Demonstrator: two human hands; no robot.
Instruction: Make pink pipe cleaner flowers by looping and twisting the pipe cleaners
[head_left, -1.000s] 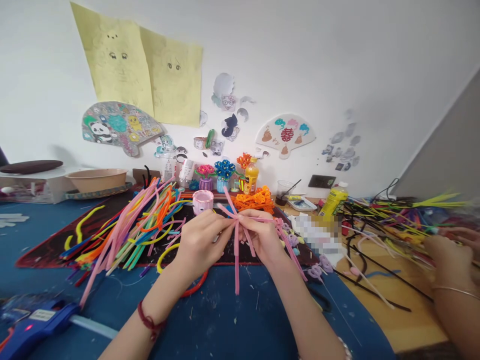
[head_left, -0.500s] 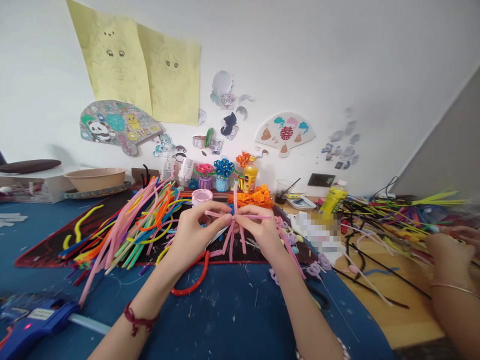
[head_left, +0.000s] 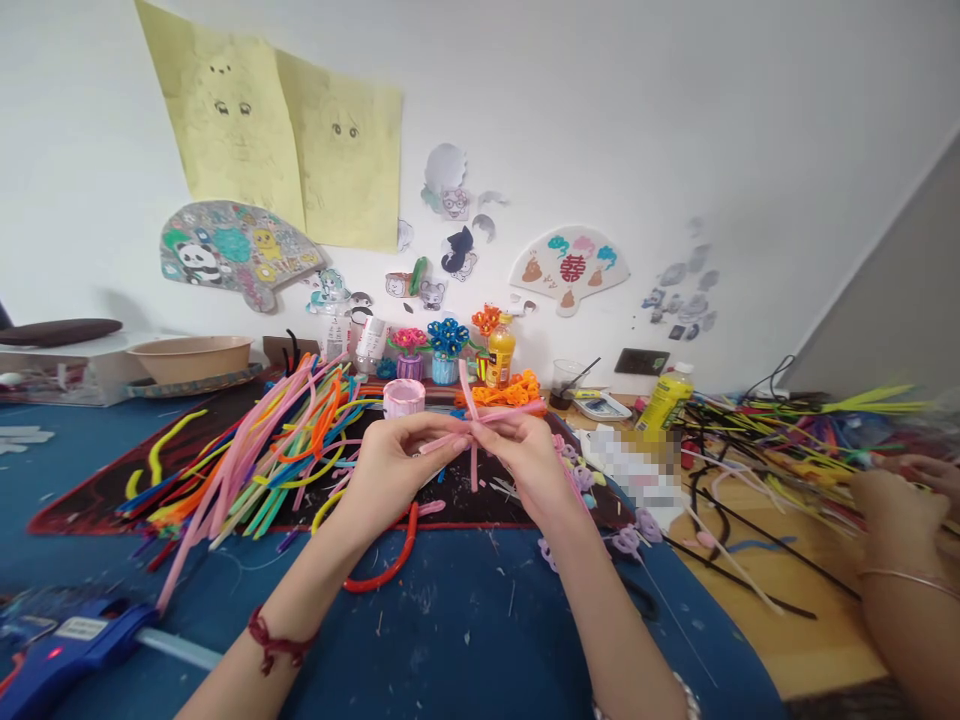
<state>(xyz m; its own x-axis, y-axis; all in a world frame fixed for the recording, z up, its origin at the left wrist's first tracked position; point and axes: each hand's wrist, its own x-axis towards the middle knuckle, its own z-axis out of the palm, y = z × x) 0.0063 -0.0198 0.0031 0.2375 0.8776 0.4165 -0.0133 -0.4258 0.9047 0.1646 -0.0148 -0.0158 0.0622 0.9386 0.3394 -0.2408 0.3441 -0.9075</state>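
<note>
Both hands meet over the dark mat, pinching pink pipe cleaners [head_left: 474,472] where they cross. My left hand [head_left: 397,462] is closed with thumb and forefinger at the crossing. From the other side my right hand [head_left: 519,455] grips the same spot, fingers curled. One pink stem stands up above the fingers, one hangs below, and others run out sideways; the crossing itself is partly covered by fingertips. Just behind the hands sits a small pink-and-white pot [head_left: 404,397]. A red bent pipe cleaner [head_left: 397,565] lies below my left hand.
A heap of coloured pipe cleaners [head_left: 255,440] covers the mat's left. A blue glue gun [head_left: 82,640] with a red light lies front left. Flower pots [head_left: 445,368], an orange bottle [head_left: 500,352] and a yellow bottle [head_left: 664,400] stand behind. At right, another person's hand [head_left: 896,510] works beside loose stems.
The pink pipe cleaners have turned and tilted in my fingers. Several stems that fanned out below the crossing are now gathered or hidden, leaving one hanging. My hands stay almost in place.
</note>
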